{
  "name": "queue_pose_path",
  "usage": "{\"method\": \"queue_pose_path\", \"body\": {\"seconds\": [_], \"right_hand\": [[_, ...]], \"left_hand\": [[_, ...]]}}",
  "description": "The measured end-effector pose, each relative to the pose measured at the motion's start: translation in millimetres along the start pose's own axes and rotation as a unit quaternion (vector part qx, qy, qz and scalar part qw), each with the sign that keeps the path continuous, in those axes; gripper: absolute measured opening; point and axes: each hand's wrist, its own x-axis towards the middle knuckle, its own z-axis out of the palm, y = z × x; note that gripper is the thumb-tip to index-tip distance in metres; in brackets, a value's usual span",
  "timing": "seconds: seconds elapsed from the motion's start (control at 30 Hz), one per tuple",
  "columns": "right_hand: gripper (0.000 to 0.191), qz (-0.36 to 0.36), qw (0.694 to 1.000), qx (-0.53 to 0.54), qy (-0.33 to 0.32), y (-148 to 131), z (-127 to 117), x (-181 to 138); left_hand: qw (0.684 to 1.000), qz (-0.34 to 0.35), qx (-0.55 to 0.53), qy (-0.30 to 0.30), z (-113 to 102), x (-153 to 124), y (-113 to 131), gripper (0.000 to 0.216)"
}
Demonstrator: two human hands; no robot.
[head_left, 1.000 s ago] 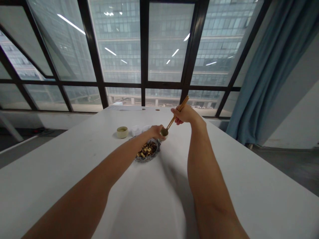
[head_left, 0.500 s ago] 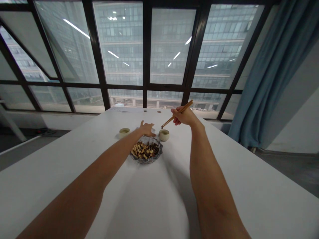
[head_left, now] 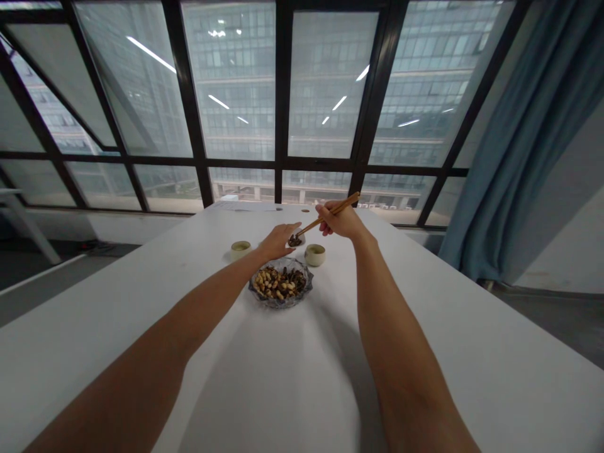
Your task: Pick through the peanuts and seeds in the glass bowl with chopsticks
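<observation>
My right hand [head_left: 338, 219] is closed around a pair of wooden chopsticks [head_left: 311, 225], their tips angled down at a small white dish [head_left: 302, 241]. Dark pieces [head_left: 295, 241], too small to name, lie in the dish by the tips. At its left side is my left hand [head_left: 280, 241], fingers stretched out and thumb spread apart from them around the rim; whether it touches the dish is unclear. Nearer to me stands a clear glass bowl [head_left: 280, 303] with a ruffled rim, holding peanuts [head_left: 271, 283] and dark pieces [head_left: 298, 279].
One pale round cup [head_left: 314, 255] stands right of the glass bowl, another pale cup [head_left: 240, 250] left of my left hand. The white table [head_left: 302, 377] reaches toward the windows. Two small flat round spots and a paper sheet [head_left: 229, 198] are at its far end. A blue curtain [head_left: 509, 151] hangs right.
The chopsticks have moved down and left from above the right cup to the small dish. My left hand has shifted slightly, and the dish's dark pieces now show.
</observation>
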Motion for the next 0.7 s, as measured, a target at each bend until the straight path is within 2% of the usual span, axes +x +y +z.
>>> {"method": "queue_pose_path", "body": {"seconds": [0.2, 0.4, 0.53, 0.7], "right_hand": [[0.033, 0.000, 0.999, -0.035, -0.024, 2.7, 12.0, 4.0], [0.042, 0.001, 0.999, -0.051, -0.012, -16.9, 0.2, -5.4], [0.043, 0.038, 0.994, -0.055, -0.082, -29.0, -5.5, -10.6], [0.043, 0.059, 0.979, -0.064, -0.182, -32.2, -0.7, -12.4]], "left_hand": [[0.997, -0.066, 0.014, -0.024, 7.1, 7.6, -0.2, 0.087], [0.982, -0.157, 0.034, -0.094, 11.5, 17.3, -3.6, 0.081], [0.966, -0.195, 0.042, -0.163, 15.3, 23.1, -7.8, 0.082], [0.964, -0.193, 0.031, -0.178, 16.4, 23.6, -8.4, 0.082]]}}
